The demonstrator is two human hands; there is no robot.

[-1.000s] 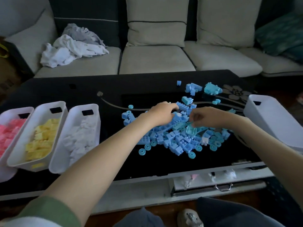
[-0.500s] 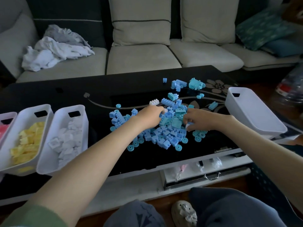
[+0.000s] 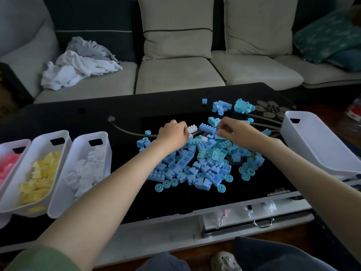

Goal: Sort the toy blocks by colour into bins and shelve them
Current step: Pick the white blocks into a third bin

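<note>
The step in hand seems to be weeding white strays from the blue block pile (image 3: 197, 165) on the black table (image 3: 136, 106): the left hand (image 3: 172, 134) pinches a white block (image 3: 192, 128), the right hand (image 3: 239, 134) curls over the pile with its hold unclear, and next comes the carry to the white-block bin (image 3: 58, 204).

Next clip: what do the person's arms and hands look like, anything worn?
The left hand and right hand are bare: no gloves, rings or watch show. The left forearm and right forearm are bare. A green sleeve covers the left upper arm; no sleeve shows on the right arm.
</note>
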